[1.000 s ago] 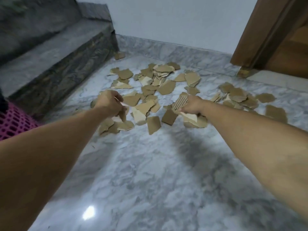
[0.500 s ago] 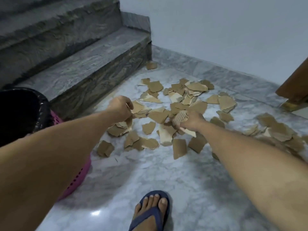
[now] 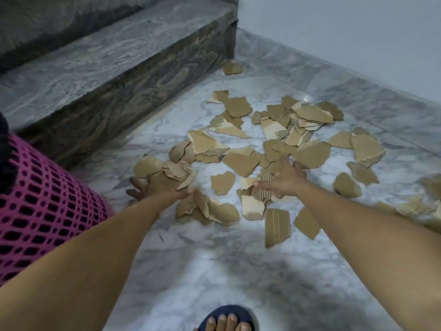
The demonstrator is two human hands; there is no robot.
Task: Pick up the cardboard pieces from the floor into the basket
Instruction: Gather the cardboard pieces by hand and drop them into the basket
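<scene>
The left hand (image 3: 155, 189) holds a bunch of cardboard pieces (image 3: 164, 172) above the floor (image 3: 214, 271). To its left stands the basket (image 3: 43, 201), and behind both runs the stair step (image 3: 107, 68). The right hand (image 3: 284, 180) grips a ribbed piece (image 3: 263, 189) to the right of the left hand. Loose pieces (image 3: 241, 163) lie between the two hands, others (image 3: 307, 115) behind them toward the wall (image 3: 358, 39), and a ribbed piece (image 3: 276, 226) lies before the right hand. Nearest the person is a foot in a sandal (image 3: 226, 318).

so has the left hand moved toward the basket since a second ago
Yes: the left hand, holding cardboard pieces, now sits nearer the pink basket.
</scene>
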